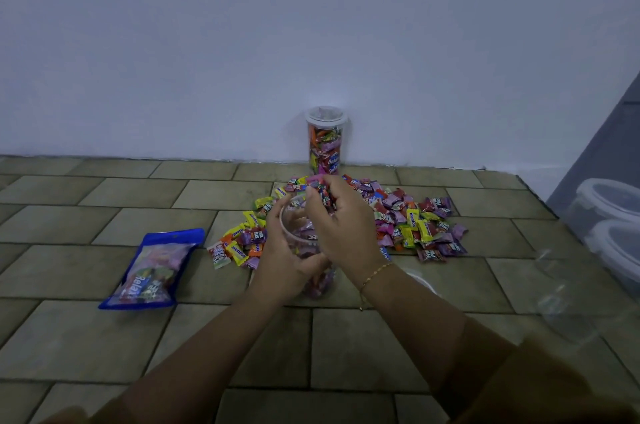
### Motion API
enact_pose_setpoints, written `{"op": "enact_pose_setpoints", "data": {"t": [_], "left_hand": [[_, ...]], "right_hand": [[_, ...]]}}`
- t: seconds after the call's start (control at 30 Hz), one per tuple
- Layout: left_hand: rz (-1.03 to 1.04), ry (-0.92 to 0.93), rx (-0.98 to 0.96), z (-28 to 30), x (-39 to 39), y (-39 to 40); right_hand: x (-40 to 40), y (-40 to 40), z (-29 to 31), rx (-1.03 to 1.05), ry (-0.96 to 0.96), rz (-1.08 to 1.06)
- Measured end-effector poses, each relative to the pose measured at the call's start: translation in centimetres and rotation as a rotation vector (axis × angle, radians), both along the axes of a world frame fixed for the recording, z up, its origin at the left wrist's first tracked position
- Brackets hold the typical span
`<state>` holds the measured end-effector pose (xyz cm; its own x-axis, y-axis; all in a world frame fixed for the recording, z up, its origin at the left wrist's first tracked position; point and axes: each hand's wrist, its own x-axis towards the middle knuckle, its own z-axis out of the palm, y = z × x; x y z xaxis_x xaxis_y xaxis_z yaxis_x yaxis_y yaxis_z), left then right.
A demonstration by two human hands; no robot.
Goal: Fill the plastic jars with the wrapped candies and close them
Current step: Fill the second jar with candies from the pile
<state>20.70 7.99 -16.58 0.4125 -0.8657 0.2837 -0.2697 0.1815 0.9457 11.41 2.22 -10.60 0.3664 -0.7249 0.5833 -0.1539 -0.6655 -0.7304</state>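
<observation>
My left hand [284, 250] grips the open jar [304, 243]; right hand [341, 219] clutches candies [323, 193] above it, which may spill past the rim

The candy pile [381, 216] and the filled jar [326, 143] blocked the far side. The blue bag [152, 268] lay on the left, with bare floor [86, 216] around it.

A single head-worn view looks forward and down from above the person's forearms, close over both hands [311, 233], across a tiled floor [104, 209] toward a wall [311, 25] beyond. No second view overlaps it.
</observation>
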Motion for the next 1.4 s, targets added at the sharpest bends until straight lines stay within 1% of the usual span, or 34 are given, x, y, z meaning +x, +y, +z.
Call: {"op": "enact_pose_setpoints", "data": {"t": [0.17,0.3,0.47,0.57,0.67,0.73,0.8,0.83,0.9,1.0,1.07,1.13,1.23,1.33,1.4], "left_hand": [[-0.005,-0.009,-0.014,-0.2,0.1,0.1],[-0.016,-0.001,-0.028,0.0,-0.1,-0.1],[0.012,0.003,-0.025,0.0,-0.2,0.0],[0.029,0.012,-0.050,-0.2,-0.5,0.0],[0.036,-0.019,-0.065,-0.5,-0.7,0.1],[0.014,-0.048,-0.029,-1.3,-0.5,0.1],[0.009,-0.050,0.045,-2.4,-0.6,0.3],[0.019,-0.042,0.074,-3.0,-0.7,0.5],[0.044,-0.022,0.097,-3.9,-1.1,0.5],[0.071,-0.034,0.117,-4.0,-1.2,0.0],[0.084,-0.044,0.127,-4.1,-1.0,-0.3],[0.107,-0.058,0.131,-4.1,-1.0,-0.4],[0.131,-0.087,0.119,-4.2,-1.1,-0.5],[0.129,-0.087,0.104,-4.3,-1.2,-0.5],[0.131,-0.087,0.108,-4.3,-1.1,-0.5]], "right_hand": [[-0.3,0.0,-1.1,-0.110,0.076,0.006],[-0.7,0.1,-1.0,-0.164,0.042,0.072],[-0.6,-0.1,-1.4,-0.214,0.065,0.065],[-0.7,-0.1,-1.4,-0.198,0.048,0.084],[-1.4,-0.1,-1.9,-0.113,-0.071,0.113],[-2.2,-0.4,-2.7,-0.069,-0.147,0.057],[-3.2,-1.2,-3.6,-0.076,-0.140,-0.079],[-3.7,-2.1,-4.3,-0.067,-0.097,-0.147],[-5.0,-4.0,-5.5,0.023,0.097,-0.214],[-7.0,-6.6,-7.1,0.150,0.552,-0.197],[-7.7,-7.2,-7.6,0.155,0.806,-0.142],[-7.6,-7.3,-7.8,0.089,0.991,-0.119],[-6.8,-7.6,-8.0,-0.020,1.148,-0.121],[-6.1,-8.2,-8.5,-0.029,1.244,-0.111],[-5.7,-8.4,-8.7,-0.022,1.268,-0.122]]}}
